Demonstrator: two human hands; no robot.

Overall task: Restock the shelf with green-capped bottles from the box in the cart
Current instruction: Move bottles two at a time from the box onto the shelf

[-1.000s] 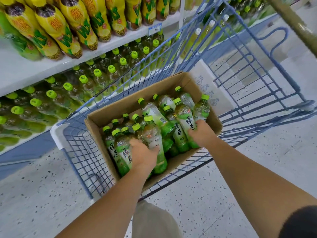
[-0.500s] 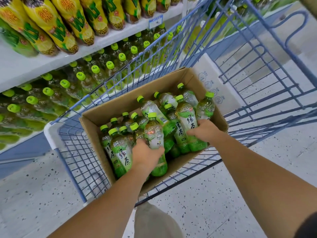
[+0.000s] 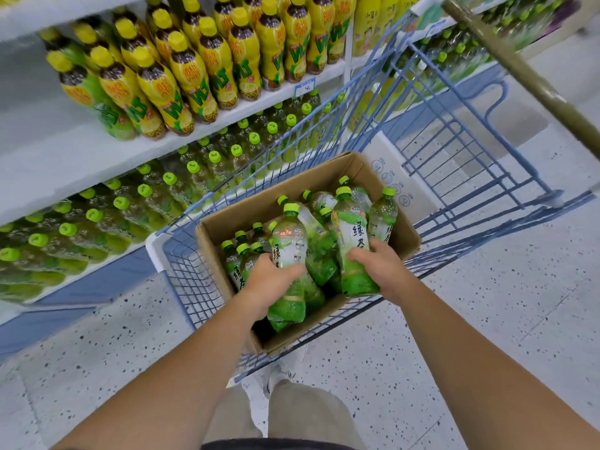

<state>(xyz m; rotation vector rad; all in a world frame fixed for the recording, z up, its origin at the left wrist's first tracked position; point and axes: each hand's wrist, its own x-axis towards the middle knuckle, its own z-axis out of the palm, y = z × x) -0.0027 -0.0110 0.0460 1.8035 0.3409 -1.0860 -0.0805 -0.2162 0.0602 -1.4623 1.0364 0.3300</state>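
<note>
A supermarket aisle seen from above: white shelving (image 3: 97,147) runs along the left, its upper shelf lined with yellow-capped bottles (image 3: 181,76) and the shelf below packed with rows of green-capped bottles (image 3: 136,203) lying at an angle to the camera. A blue wire cart (image 3: 454,151) stands just beside the shelving on the speckled floor (image 3: 487,319). Inside the cart, at its near end, sits an open cardboard box (image 3: 227,248) crowded with green-capped tea bottles, some upright, others leaning across one another. A white carton (image 3: 394,177) lies in the cart behind the box. The person's bare forearms reach down into the box. The left hand (image 3: 269,280) has its grip clamped around the middle of one bottle (image 3: 289,254), its cap pointing away and its base raised over the near edge of the box. The right hand (image 3: 381,267) has its grip clamped on a second bottle (image 3: 352,241), held likewise above the others, label facing up.
</note>
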